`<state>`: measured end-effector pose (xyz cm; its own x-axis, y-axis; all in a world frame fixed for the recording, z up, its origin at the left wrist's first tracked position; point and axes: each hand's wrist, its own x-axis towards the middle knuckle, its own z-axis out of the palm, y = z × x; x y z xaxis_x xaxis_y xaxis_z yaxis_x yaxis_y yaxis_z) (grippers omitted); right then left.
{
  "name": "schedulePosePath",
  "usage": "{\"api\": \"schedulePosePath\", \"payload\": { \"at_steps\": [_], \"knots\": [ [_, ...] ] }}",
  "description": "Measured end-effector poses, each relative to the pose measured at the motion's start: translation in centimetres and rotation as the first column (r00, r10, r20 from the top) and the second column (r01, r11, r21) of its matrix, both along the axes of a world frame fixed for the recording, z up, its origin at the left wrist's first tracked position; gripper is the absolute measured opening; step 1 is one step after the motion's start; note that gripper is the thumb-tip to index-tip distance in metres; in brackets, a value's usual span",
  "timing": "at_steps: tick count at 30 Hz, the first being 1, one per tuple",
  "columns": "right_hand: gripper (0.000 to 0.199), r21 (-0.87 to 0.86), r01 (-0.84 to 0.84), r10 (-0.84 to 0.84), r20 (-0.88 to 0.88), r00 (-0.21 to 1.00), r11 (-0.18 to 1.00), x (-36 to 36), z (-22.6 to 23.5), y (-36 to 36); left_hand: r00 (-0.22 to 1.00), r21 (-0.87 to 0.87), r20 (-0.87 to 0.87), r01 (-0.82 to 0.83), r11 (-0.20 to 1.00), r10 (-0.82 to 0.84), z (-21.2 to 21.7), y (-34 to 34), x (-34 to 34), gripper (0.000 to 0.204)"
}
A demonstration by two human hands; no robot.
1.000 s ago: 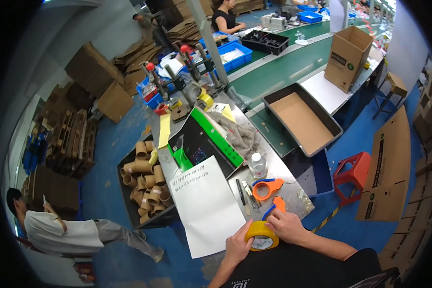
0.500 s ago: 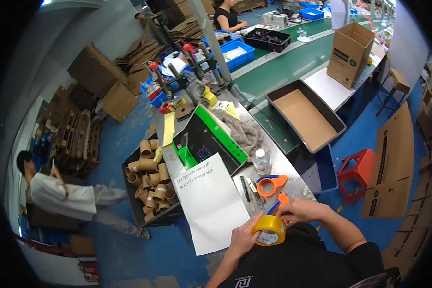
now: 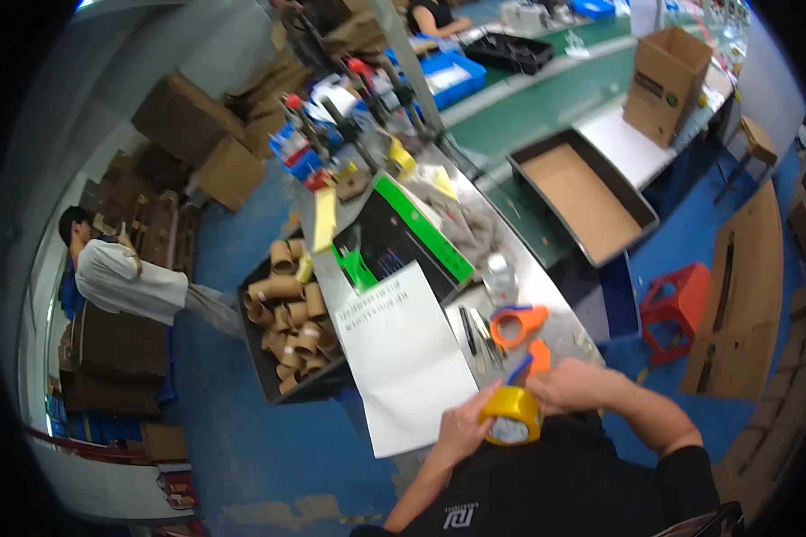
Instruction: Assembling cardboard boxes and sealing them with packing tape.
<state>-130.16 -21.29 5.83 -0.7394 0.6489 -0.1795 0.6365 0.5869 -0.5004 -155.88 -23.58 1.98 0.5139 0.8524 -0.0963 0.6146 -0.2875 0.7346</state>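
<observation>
My left hand [image 3: 464, 428] grips a wide roll of yellow packing tape [image 3: 513, 417] by its side, close to my body. Against the roll's other side, my right hand [image 3: 575, 385] is closed; whatever its fingers hold is hidden. Just beyond that hand lies an orange and blue tape dispenser [image 3: 537, 356], partly covered by it. A second orange tape dispenser [image 3: 518, 327] rests on the metal table, beside a dark pen [image 3: 467, 329] and a utility knife [image 3: 485, 336]. The large white sheet with handwriting [image 3: 403, 367] lies left of these.
A clear bottle [image 3: 501, 282] and a black-green box [image 3: 407, 237] stand on the metal table [image 3: 555, 309]. Cardboard tubes fill a dark bin [image 3: 264, 367] at left. A tray [image 3: 591, 201], a red stool [image 3: 676, 309] and a conveyor are rightward. A person [image 3: 134, 277] stands at far left.
The whole view has shifted slightly and blurred. Both hands stay at the tape roll, the right one now more tightly closed. The person at left has moved farther away.
</observation>
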Motion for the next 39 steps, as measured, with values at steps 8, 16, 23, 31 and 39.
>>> {"api": "schedulePosePath", "payload": {
  "at_steps": [8,16,23,31,39],
  "knots": [
    [0.017,-0.186,0.027,-0.055,-0.145,0.988,0.982,1.3,1.5,-0.8,0.994,0.076,0.074,0.072,0.994,-0.078,0.2,0.7,0.1,0.067],
    [0.024,-0.342,0.001,-0.053,-0.144,0.988,0.940,1.2,1.4,-0.9,0.985,0.052,0.129,0.110,0.992,-0.116,0.8,0.1,0.4,0.065],
    [0.020,-0.309,-0.132,0.092,-0.139,0.986,0.942,1.5,1.9,0.2,0.981,0.045,0.135,0.133,0.990,-0.138,0.6,0.3,0.6,0.065],
    [0.015,-0.272,-0.161,0.110,-0.191,0.975,0.949,1.0,2.2,-1.7,0.971,-0.032,0.214,0.117,0.993,-0.108,-1.3,0.3,0.0,0.064],
    [0.011,-0.214,-0.141,0.022,-0.479,0.877,0.967,1.1,1.2,-3.5,0.854,-0.375,0.521,0.229,0.899,0.000,-5.7,0.9,0.3,0.061]
  ]
}}
